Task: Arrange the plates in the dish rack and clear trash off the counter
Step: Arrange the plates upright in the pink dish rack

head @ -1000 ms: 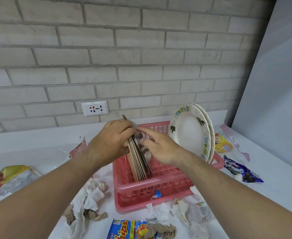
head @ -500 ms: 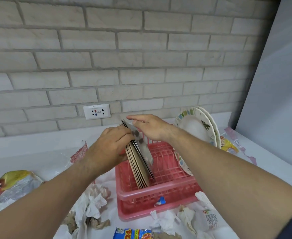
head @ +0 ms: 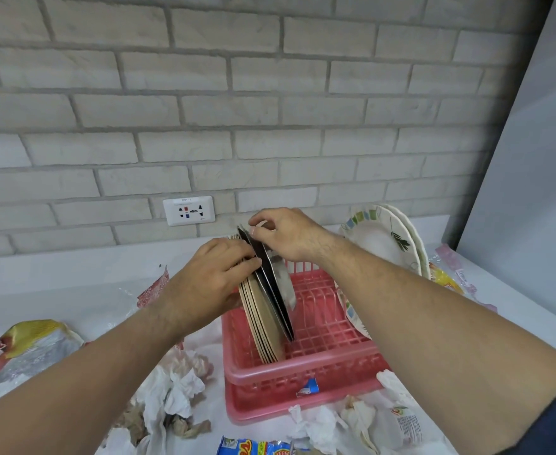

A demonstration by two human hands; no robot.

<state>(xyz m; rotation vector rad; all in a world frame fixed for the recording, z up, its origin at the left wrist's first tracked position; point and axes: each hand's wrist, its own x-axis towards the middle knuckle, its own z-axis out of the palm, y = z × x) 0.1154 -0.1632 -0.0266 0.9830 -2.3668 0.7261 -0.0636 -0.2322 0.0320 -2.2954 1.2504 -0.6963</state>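
1. plates (head: 265, 326) — tan stack on edge in the left of the rack (head: 319, 376), leaning left, with a dark plate (head: 271, 284) at its front.
2. left hand (head: 217, 274) grips the stack's upper rim; right hand (head: 289, 234) pinches the dark plate's top edge.
3. white plates (head: 378, 244) lean at the rack's right end.
4. progress, judged: plates are in the rack, though the stack is still bunched and being sorted. trash is all left to clear — tissues (head: 171, 389), wrappers (head: 24, 343) and a chip bag (head: 253, 448) lie on the counter (head: 73, 290).
5. change: a second ago the right hand lay on the plate's face; it has risen to the rim. left hand's grip and the trash are unchanged.
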